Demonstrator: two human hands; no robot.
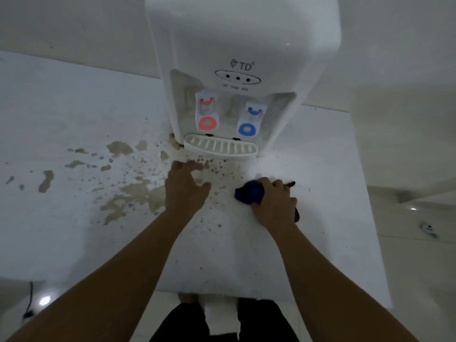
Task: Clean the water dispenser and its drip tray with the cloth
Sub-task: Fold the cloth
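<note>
head view: white water dispenser [243,58] stands at the back of a white counter [74,230], near its right end. red tap [207,114] on the left, blue tap [250,120] on the right, both above the drip tray [220,148], which sits in place at the dispenser's base. brown stains [138,191] and specks spread over the counter left of and in front of the tray. left hand [185,187] lies flat on the counter just in front of the tray, fingers straight and spread, holding nothing. right hand [275,198] presses down on the counter to the right, fingers curled round a bunched blue cloth [249,193]. cloth touches the counter, apart from the tray. dark trousers [222,322] at the bottom edge.
</note>
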